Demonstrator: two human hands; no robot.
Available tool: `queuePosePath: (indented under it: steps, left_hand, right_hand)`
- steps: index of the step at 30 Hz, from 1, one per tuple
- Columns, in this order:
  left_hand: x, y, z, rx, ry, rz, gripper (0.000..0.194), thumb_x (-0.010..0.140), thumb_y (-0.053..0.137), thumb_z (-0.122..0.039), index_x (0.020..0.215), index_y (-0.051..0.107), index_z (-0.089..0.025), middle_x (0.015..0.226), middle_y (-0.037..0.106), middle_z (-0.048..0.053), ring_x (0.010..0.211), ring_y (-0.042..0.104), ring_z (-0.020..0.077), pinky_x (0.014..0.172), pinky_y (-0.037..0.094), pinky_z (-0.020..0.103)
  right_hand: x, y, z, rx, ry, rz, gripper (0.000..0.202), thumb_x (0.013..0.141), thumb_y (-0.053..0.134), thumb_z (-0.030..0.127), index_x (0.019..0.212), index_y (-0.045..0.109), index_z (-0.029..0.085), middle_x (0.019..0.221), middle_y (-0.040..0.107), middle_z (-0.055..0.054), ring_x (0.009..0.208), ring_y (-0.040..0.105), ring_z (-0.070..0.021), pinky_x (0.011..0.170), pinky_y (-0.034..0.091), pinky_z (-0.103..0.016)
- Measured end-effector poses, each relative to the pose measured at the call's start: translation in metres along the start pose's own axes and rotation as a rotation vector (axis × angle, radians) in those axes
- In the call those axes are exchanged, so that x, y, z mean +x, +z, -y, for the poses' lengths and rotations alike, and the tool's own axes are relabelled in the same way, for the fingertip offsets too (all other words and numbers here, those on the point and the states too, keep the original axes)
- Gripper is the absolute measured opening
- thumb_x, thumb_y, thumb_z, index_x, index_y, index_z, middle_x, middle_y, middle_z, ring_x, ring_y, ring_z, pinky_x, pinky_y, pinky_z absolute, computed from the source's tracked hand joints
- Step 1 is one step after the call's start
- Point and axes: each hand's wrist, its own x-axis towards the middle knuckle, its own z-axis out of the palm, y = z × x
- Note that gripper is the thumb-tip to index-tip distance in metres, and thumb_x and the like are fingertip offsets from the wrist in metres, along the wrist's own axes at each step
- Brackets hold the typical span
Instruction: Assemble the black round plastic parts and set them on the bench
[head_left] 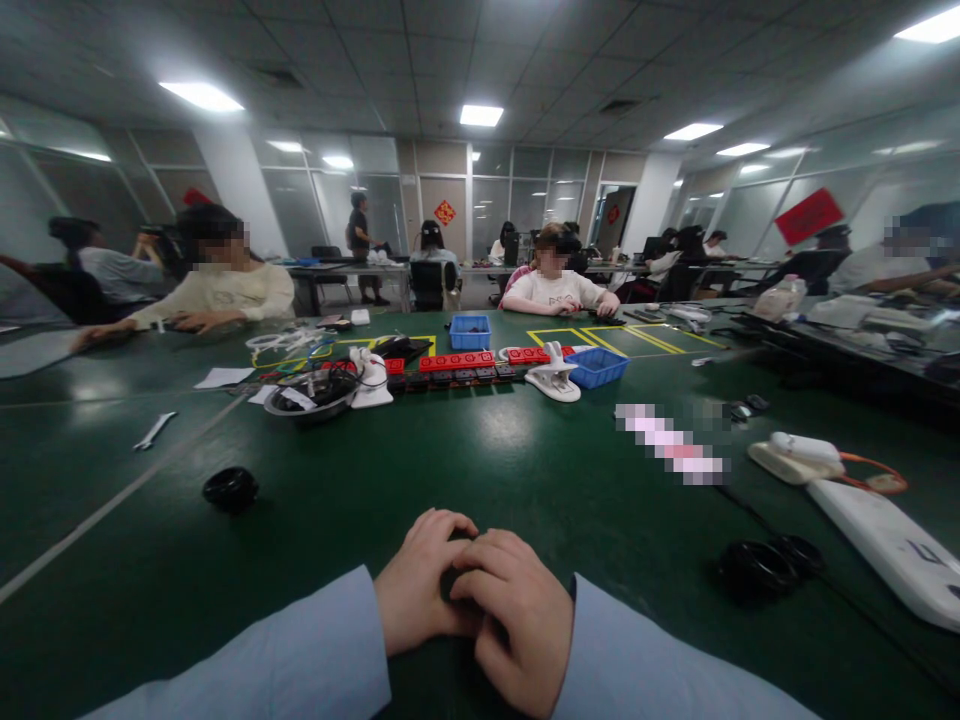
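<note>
My left hand (420,585) and my right hand (517,610) meet at the near edge of the green table (315,530). The right hand's fingers curl over and touch the left hand's fingers. Both hands are loosely closed. A dark gap shows between them, and whether anything is inside it I cannot tell. To the left lies a small coil of black cable (230,488). On the right rest another black coil (754,570) and a white power bank-like slab (892,550).
Mid-table stand red power strips (457,362), a metal bowl of cables (311,408), white clamps (553,378), and blue bins (598,368) (470,331). A wrench (155,430) lies left. Co-workers sit across the table (559,288) and at the left (225,280).
</note>
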Motion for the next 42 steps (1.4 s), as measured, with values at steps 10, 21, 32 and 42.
queuePosePath:
  steps: [10,21,32,42]
  left_hand:
    - [0.0,-0.002,0.0,-0.012,-0.015,0.02,0.051,0.05,0.075,-0.037,0.097,0.06,-0.024,0.104,0.051,0.004,0.099,0.045,0.0257,0.095,0.027,0.048]
    - [0.004,-0.028,0.008,-0.029,0.053,0.023,0.075,0.048,0.07,-0.058,0.11,0.048,-0.022,0.114,0.048,0.008,0.109,0.042,0.0274,0.1,0.006,0.056]
    - [0.016,-0.066,-0.038,-0.126,0.282,0.343,0.04,0.069,0.066,-0.022,0.107,0.056,-0.023,0.112,0.054,0.004,0.103,0.049,0.0183,0.092,0.037,0.03]
    - [0.017,-0.051,-0.043,0.1,0.155,0.282,0.036,0.065,0.072,-0.019,0.098,0.06,-0.023,0.095,0.058,0.002,0.09,0.051,0.0196,0.078,0.042,0.03]
  right_hand:
    - [0.001,0.0,0.003,0.022,0.009,0.018,0.034,0.061,0.037,0.006,0.088,0.053,0.019,0.088,0.061,-0.003,0.095,0.052,-0.0135,0.101,0.022,-0.034]
    - [0.007,-0.026,-0.002,0.12,0.443,-0.08,0.057,0.049,0.039,0.008,0.104,0.047,0.018,0.101,0.056,-0.006,0.097,0.049,-0.0203,0.096,0.027,-0.043]
    - [0.005,-0.025,-0.034,-0.081,0.533,0.408,0.069,0.037,0.078,0.031,0.101,0.058,0.02,0.092,0.057,-0.005,0.086,0.049,-0.024,0.075,0.039,-0.036]
    - [0.003,-0.008,-0.036,-0.196,0.462,0.34,0.048,0.045,0.074,0.047,0.084,0.061,0.021,0.079,0.058,-0.001,0.075,0.049,-0.0194,0.065,0.033,-0.03]
